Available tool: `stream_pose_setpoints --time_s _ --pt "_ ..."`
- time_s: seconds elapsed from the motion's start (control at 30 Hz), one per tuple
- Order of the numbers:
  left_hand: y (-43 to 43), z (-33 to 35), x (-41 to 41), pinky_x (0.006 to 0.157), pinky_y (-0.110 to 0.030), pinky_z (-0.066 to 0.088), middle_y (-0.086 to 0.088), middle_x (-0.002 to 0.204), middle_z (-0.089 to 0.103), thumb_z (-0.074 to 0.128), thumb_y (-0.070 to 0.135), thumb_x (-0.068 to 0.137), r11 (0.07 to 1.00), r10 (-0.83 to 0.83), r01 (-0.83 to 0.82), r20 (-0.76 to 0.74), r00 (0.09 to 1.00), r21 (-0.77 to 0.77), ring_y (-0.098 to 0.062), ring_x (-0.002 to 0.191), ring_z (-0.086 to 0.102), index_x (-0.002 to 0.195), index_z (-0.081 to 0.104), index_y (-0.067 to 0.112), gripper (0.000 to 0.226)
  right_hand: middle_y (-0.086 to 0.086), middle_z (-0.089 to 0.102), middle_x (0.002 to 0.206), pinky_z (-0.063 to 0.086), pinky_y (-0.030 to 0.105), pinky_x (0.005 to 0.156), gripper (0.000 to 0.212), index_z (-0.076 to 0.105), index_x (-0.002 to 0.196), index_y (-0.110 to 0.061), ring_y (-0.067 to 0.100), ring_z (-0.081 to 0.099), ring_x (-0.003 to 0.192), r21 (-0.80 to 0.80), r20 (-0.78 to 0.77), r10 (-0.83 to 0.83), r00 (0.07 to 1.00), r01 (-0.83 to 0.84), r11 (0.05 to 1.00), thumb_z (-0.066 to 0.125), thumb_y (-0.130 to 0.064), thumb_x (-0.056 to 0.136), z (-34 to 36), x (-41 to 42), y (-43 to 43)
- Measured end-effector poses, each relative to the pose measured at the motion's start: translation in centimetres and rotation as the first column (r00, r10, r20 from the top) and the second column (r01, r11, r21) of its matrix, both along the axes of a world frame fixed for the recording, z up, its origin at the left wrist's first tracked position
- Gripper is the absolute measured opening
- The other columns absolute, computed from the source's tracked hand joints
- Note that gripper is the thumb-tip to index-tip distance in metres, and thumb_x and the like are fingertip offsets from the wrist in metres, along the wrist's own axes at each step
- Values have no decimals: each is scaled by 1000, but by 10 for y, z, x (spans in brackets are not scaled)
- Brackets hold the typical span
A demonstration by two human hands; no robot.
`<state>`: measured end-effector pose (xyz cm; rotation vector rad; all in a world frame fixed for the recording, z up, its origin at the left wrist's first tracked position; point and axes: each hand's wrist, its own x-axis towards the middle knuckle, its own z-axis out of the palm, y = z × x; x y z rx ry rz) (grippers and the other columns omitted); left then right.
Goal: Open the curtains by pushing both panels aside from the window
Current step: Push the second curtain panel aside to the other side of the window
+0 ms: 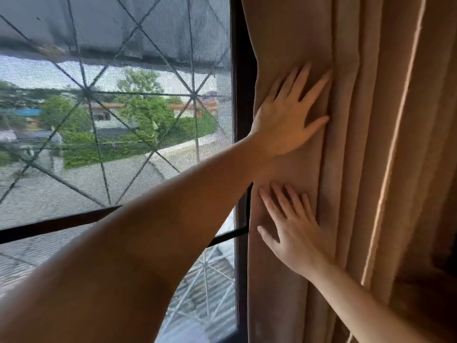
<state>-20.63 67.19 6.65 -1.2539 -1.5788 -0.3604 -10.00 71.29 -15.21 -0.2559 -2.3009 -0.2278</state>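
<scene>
A brown curtain panel (351,149) hangs bunched in vertical folds at the right side of the window (116,115). My left hand (288,115) lies flat on the panel's left edge, fingers spread, its arm reaching across from the lower left. Below it my right hand (294,229) also presses flat on the same fabric with fingers apart. Neither hand grips the cloth. The glass to the left is uncovered. No second panel is in view.
A dark window frame post (241,100) stands just left of the curtain's edge. A mesh screen with a diagonal metal grille (193,96) covers the pane; trees and rooftops lie outside. A dark horizontal bar (59,224) crosses the lower window.
</scene>
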Motion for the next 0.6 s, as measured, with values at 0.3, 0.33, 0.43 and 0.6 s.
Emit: stream_pose_setpoints --time_s 0.3,0.33,0.43,0.6 --pt "46 3 6 138 -48 22 -17 182 15 45 67 107 999 -34 35 45 998 -41 -34 168 23 175 19 23 85 9 29 176 23 62 127 85 18 172 -24 37 27 159 -23 4 57 998 -57 998 51 -57 101 -1 0 49" --pt "52 3 7 138 -48 23 -17 182 15 46 66 106 998 -44 46 55 998 -41 -34 168 23 174 20 23 85 9 29 176 23 63 128 86 17 172 -24 37 26 159 -20 7 62 998 -62 998 53 -56 101 -1 0 55" --pt "69 2 10 136 -47 24 -18 182 17 49 64 106 999 -36 38 64 997 -27 -35 167 25 174 23 23 83 9 29 176 23 63 128 92 17 172 -23 37 27 159 -6 18 69 997 -69 998 64 -52 99 1 3 76" --pt "97 3 17 136 -45 23 -17 182 15 51 62 107 999 -32 34 116 993 -15 -34 168 22 175 20 22 84 5 19 179 14 59 130 93 6 173 -25 33 17 163 10 47 78 996 -78 997 55 -58 100 1 7 108"
